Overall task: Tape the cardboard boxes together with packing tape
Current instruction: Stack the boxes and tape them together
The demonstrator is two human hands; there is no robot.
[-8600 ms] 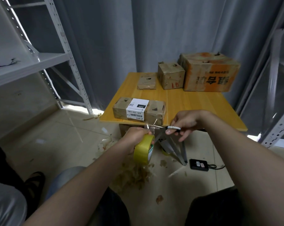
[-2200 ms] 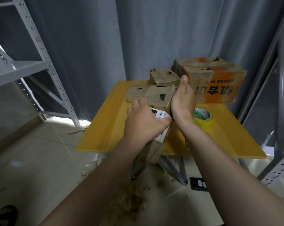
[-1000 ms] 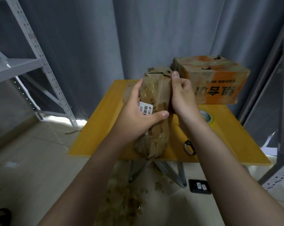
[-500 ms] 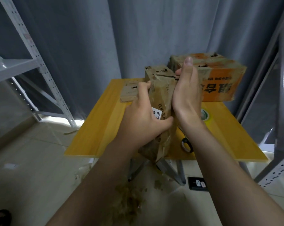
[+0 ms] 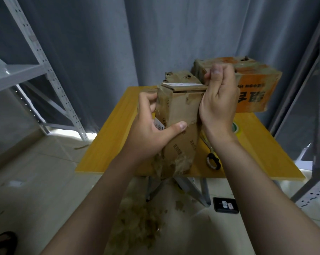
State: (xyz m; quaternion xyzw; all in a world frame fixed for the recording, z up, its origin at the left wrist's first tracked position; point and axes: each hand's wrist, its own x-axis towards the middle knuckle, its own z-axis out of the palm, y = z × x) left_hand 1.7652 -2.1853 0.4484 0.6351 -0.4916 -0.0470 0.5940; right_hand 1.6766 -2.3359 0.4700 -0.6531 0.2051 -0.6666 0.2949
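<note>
Here, in the head view, the worn brown cardboard box bundle (image 5: pixel 181 111) stands on end at frame centre, its long axis running top to bottom, held in front of the yellow wooden table (image 5: pixel 107 144). The left hand (image 5: pixel 148 133) grips its left edge, thumb across the near face. The right hand (image 5: pixel 218 107) flanks its right edge, fingers curled on the top corner. The yellow packing tape roll (image 5: pixel 236 128) lies just right of that wrist.

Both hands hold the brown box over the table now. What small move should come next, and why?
Probably the right hand should press the top flap of the box flat while the left hand grips its side: the flap's edge looks raised, and the tape roll lies on the table, unheld.
</note>
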